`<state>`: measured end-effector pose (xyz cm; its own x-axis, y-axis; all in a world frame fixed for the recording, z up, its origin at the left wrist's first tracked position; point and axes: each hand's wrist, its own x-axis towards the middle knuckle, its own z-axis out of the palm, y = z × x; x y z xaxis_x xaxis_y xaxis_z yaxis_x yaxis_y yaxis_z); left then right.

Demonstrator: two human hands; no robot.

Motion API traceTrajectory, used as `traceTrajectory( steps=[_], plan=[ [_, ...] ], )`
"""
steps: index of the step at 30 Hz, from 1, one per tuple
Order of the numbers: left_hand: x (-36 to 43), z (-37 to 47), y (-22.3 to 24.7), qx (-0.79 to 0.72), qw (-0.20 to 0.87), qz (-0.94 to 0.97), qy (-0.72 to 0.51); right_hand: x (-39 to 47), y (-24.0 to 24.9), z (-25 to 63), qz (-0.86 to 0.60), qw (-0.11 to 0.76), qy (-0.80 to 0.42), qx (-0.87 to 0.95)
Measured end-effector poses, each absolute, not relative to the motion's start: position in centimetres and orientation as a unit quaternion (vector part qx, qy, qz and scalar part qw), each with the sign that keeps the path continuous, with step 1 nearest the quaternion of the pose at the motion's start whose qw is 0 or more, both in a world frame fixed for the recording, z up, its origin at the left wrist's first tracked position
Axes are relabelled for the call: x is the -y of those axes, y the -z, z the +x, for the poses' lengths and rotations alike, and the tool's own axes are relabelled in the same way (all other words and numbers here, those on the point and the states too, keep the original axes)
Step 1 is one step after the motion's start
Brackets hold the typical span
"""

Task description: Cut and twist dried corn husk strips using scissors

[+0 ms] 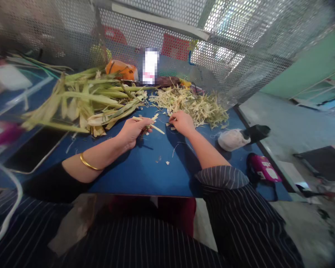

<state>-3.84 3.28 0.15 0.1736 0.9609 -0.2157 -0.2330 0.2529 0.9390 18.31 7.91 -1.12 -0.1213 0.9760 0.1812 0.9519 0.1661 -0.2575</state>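
Closed around a thin pale stick-like strip [158, 129] is my left hand [132, 131], above the blue table, with small pale pieces at its fingertips. My right hand [182, 122] is closed at the near edge of a heap of shredded pale husk [206, 108]; its fingers are pressed together, and what they hold, if anything, is too small to name. Behind my left hand lies a pile of long green-yellow husk leaves [95, 98]. Small scraps [167, 162] lie on the table between my forearms.
A white thread cone [230, 140] lies at the right, near a magenta pouch [265, 168]. A dark flat tray-like item [36, 149] is at the left. An orange packet [121, 70] and a bright phone screen [150, 65] stand by the perforated metal panel [167, 22].
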Motion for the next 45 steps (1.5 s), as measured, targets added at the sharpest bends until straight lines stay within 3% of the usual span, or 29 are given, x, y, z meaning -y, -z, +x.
traceTrajectory(
  steps=[4,7,10,13,18,27,31,36,45],
  plan=[
    [-3.5,-3.8,-0.3,-0.452,0.656,0.388,-0.463,-7.3,0.4,18.0,-0.627,0.314,-0.048,0.711],
    [-3.4,-3.8,-0.4,-0.45,0.665,0.378,-0.462,-6.2,-0.9,18.0,-0.588,0.428,-0.139,0.672],
    [-3.2,-3.8,-0.7,-0.439,0.671,0.383,-0.459,-5.6,-1.6,18.3,-0.565,0.477,-0.227,0.633],
    [-3.1,-3.8,-0.9,-0.436,0.677,0.378,-0.457,-5.9,-1.5,18.7,-0.595,0.408,-0.171,0.671],
    [-3.4,-3.8,-0.4,-0.441,0.679,0.363,-0.46,-7.8,-0.1,18.7,-0.664,0.146,-0.046,0.732],
    [-3.7,-3.8,0.2,-0.448,0.679,0.363,-0.455,-9.2,1.6,18.1,-0.659,0.115,-0.047,0.741],
    [-3.8,-3.8,0.3,-0.452,0.672,0.364,-0.46,-8.6,1.0,18.3,-0.648,0.23,-0.079,0.721],
    [-3.8,-3.8,0.4,-0.462,0.665,0.352,-0.47,-7.2,-0.6,17.9,-0.565,0.458,-0.3,0.618],
    [-3.0,-3.8,-0.5,-0.392,0.698,0.366,-0.474,-3.7,-4.1,14.9,-0.528,0.537,-0.385,0.533]
  ],
)
